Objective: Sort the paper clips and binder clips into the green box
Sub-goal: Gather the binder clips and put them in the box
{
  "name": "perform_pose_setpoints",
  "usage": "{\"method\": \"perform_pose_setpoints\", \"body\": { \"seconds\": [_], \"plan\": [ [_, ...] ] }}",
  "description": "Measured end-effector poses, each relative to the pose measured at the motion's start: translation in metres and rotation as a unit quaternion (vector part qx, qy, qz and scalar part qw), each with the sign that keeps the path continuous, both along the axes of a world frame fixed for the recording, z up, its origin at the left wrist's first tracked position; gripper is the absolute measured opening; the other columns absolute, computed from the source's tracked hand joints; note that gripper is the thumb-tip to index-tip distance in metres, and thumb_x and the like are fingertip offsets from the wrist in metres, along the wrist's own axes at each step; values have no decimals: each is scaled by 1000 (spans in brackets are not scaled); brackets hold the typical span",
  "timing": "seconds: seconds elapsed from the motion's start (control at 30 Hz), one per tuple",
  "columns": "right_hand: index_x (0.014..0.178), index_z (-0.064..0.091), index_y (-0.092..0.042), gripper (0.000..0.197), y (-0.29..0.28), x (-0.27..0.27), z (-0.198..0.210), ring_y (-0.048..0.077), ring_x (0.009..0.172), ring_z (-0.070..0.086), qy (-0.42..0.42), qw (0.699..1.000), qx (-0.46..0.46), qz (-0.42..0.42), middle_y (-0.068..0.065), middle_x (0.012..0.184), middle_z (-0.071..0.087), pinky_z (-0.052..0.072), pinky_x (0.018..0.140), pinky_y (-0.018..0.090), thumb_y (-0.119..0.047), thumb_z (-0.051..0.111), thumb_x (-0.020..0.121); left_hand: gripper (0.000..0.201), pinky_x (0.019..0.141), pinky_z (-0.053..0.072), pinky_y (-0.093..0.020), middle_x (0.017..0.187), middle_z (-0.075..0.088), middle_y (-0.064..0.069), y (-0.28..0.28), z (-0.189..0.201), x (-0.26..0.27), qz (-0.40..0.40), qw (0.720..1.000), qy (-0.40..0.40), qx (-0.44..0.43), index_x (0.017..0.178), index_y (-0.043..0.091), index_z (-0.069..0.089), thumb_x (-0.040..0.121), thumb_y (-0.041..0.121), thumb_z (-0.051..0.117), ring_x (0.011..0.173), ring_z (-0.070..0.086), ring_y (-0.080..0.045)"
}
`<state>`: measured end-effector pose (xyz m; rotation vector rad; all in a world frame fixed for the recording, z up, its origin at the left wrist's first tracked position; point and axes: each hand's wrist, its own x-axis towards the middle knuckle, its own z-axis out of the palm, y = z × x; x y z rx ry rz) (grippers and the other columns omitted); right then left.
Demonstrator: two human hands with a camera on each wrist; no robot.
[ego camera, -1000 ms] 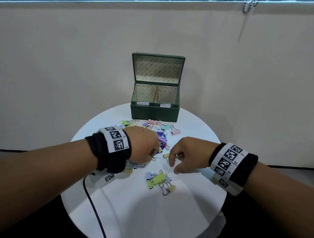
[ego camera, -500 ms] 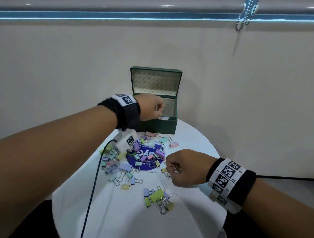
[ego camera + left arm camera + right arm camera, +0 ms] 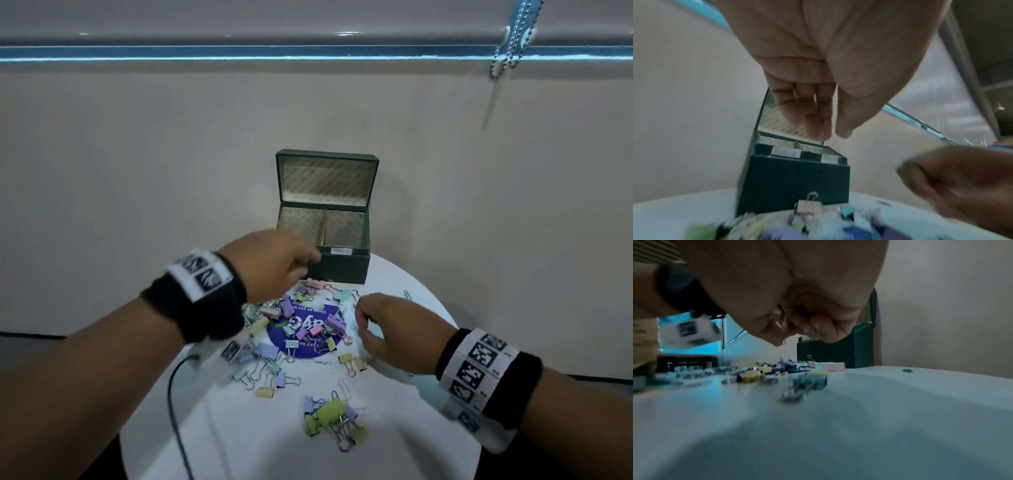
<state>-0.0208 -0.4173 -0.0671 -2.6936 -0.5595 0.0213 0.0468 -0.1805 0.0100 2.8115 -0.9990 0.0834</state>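
The green box [image 3: 339, 270] stands open at the back of the round white table [image 3: 239, 445], a divider splitting it into two compartments. My left hand [image 3: 308, 260] hovers blurred before its left front corner. In the left wrist view the left hand [image 3: 833, 134] has straight fingers, thumb close by, and holds nothing. My right hand [image 3: 363, 322] hangs over the right side of the pile of pastel binder clips [image 3: 301, 325]. Its fingers [image 3: 822, 331] curl round a thin wire paper clip [image 3: 784, 327]. What lies inside the box is hidden.
A second clump of binder clips [image 3: 334, 419] lies near the front, with a white paper clip [image 3: 344, 387] behind it. A lone green paper clip [image 3: 407, 294] sits at the right, near the box. A purple round sticker [image 3: 308, 353] lies under the pile. A black cable [image 3: 174, 394] runs off the left.
My left hand rose from the pile to the box's left compartment, then dropped back in front of it with fingers empty. My right hand closed over a paper clip and shifted slightly toward the box.
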Motion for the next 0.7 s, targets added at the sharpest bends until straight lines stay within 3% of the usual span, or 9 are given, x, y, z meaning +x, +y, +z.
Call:
{"method": "perform_pose_setpoints", "body": {
  "seconds": [0.13,0.27,0.37,0.47,0.6,0.7],
  "plan": [
    [82,53,-22,15,2,39,34,11,72,54,-41,997,21,-60,-7,80,58,45,65,24,-24,54,97,23,83,47,-27,107,59,17,36,-29,-41,-7,999,-18,47,114,40,63,97,42,49,97,56,-6],
    [81,50,-18,15,14,97,63,18,69,52,-73,989,-5,-125,-1,77,55,38,59,25,-19,53,95,22,83,49,-30,105,57,12,42,-48,-50,6,997,-11,79,109,34,64,98,38,46,99,54,-11],
    [91,56,-15,5,24,123,70,23,79,57,-64,984,-68,-152,4,89,61,45,68,31,-17,52,94,23,85,49,-31,108,55,10,39,-55,-49,5,997,4,80,110,32,65,98,33,45,104,53,-12],
    [103,62,-16,13,31,133,71,25,90,62,-37,981,-109,-155,6,105,67,54,81,35,-15,55,92,26,88,49,-32,109,55,11,38,-59,-49,4,997,18,72,113,34,65,96,34,45,107,51,-10],
    [124,62,-22,35,25,127,77,25,108,62,-50,983,-94,-151,2,125,64,52,90,34,-10,55,92,24,87,47,-30,108,52,12,40,-59,-48,15,997,30,71,111,34,63,97,39,45,107,48,-8],
    [120,65,-23,33,5,114,80,23,108,64,-87,982,-43,-162,0,122,66,48,91,31,-7,54,93,23,87,49,-32,106,52,13,40,-59,-48,21,997,35,68,108,34,64,97,40,44,105,49,-9]
  ]
}}
